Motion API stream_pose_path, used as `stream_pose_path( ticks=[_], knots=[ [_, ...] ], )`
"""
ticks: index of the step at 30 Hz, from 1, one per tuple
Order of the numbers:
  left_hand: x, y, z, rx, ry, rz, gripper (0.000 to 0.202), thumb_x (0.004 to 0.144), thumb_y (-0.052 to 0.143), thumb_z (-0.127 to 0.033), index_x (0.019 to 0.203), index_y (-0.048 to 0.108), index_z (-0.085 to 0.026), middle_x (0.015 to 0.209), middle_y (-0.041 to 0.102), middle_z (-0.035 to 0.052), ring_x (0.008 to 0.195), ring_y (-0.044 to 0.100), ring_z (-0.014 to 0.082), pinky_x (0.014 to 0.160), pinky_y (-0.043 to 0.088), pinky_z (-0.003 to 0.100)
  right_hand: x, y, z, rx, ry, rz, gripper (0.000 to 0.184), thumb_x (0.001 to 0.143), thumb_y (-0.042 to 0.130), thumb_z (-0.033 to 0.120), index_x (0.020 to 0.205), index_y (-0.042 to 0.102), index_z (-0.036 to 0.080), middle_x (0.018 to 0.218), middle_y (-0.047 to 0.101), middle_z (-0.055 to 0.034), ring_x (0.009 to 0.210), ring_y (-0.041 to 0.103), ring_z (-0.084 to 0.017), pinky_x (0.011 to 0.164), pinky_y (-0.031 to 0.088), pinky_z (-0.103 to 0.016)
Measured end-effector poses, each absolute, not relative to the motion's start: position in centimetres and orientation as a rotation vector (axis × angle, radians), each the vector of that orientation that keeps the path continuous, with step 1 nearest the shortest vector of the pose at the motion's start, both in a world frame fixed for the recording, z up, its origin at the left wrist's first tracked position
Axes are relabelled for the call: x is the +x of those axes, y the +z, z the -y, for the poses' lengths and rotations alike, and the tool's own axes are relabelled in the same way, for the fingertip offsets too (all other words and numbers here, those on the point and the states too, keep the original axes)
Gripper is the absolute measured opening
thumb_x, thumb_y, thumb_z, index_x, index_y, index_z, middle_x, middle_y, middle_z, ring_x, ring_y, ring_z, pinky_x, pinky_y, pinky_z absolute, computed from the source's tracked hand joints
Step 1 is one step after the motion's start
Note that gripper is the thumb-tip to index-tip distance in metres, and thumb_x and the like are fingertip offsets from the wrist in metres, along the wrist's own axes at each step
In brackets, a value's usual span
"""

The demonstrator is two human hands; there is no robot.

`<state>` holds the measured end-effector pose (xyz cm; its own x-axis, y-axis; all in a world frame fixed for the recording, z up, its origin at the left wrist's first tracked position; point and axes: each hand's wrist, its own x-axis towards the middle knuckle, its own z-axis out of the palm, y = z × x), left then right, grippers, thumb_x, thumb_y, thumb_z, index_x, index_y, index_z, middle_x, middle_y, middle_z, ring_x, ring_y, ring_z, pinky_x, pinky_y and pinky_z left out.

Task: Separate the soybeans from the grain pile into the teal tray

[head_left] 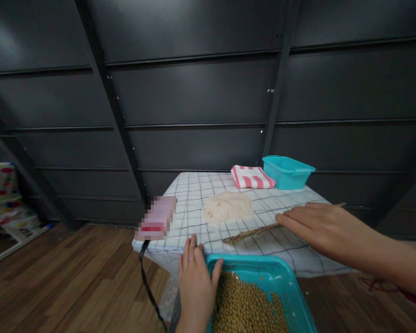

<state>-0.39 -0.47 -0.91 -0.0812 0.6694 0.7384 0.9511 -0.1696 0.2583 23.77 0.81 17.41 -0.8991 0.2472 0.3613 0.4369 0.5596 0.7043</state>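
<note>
My left hand grips the near-left rim of a teal tub filled with tan beans, thumb inside the rim and fingers outside. My right hand lies flat on the checked tablecloth with fingers stretched out, covering the end of a thin brown stick. A pile of white rice sits on the cloth just beyond the stick.
A red-and-white striped cloth and a second teal tub stand at the table's far edge. A blurred pink item with a black strap lies at the left edge. Dark metal wall panels behind; wooden floor around.
</note>
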Motion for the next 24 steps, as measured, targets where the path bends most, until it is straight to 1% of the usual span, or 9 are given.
stream_pose_path(
  ticks=[4,7,13,16,20,24],
  knots=[
    [-0.4,-0.9,0.5,-1.857,-1.133,1.758,0.037,0.079,0.044,-0.045,0.099,0.046,-0.015,0.121,0.049,0.0195,0.115,0.043,0.0336,0.08,0.045,0.051,23.2,17.7,-0.3,-0.575,-1.222,2.592,0.032,0.074,0.035,-0.003,0.085,0.057,0.016,0.071,0.065,-0.0036,0.058,0.056,-0.013,0.055,0.04,-0.026],
    [-0.5,-0.9,0.5,-1.858,-1.149,1.759,0.037,0.078,0.045,-0.045,0.099,0.046,-0.015,0.122,0.049,0.02,0.116,0.042,0.0334,0.081,0.045,0.051,22.9,18.2,0.4,-0.533,-1.181,2.599,0.035,0.072,0.032,-0.005,0.08,0.058,0.017,0.068,0.065,-0.0029,0.054,0.055,-0.012,0.051,0.04,-0.025],
    [-0.5,-1.0,0.6,-1.873,-1.145,1.763,0.034,0.079,0.044,-0.041,0.098,0.047,-0.013,0.121,0.049,0.0216,0.116,0.042,0.0337,0.081,0.044,0.052,22.8,19.1,2.2,-0.55,-1.049,2.617,0.042,0.067,0.027,-0.008,0.075,0.057,0.019,0.068,0.065,-0.0016,0.051,0.054,-0.011,0.046,0.04,-0.024],
    [-0.5,-0.9,0.6,-1.871,-1.108,1.758,0.035,0.079,0.044,-0.043,0.098,0.046,-0.013,0.12,0.05,0.0213,0.115,0.043,0.0339,0.081,0.045,0.051,23.2,19.5,2.4,-0.545,-1.109,2.573,0.041,0.068,0.026,-0.007,0.074,0.056,0.02,0.065,0.065,-0.0015,0.048,0.053,-0.011,0.045,0.039,-0.025],
    [-0.6,-0.7,0.5,-1.867,-1.086,1.741,0.039,0.078,0.045,-0.046,0.098,0.045,-0.012,0.119,0.05,0.0222,0.114,0.044,0.0347,0.081,0.046,0.05,23.8,19.6,1.4,-0.498,-1.303,2.504,0.039,0.071,0.027,-0.006,0.083,0.057,0.017,0.069,0.066,-0.0043,0.058,0.058,-0.014,0.055,0.043,-0.027],
    [-0.6,-0.7,0.5,-1.864,-1.083,1.75,0.038,0.078,0.044,-0.046,0.097,0.046,-0.013,0.12,0.05,0.0217,0.114,0.044,0.0345,0.081,0.046,0.051,24.1,18.8,0.3,-0.532,-1.32,2.528,0.034,0.072,0.031,-0.005,0.084,0.055,0.014,0.067,0.064,-0.0049,0.055,0.055,-0.013,0.052,0.04,-0.026]
  ],
)
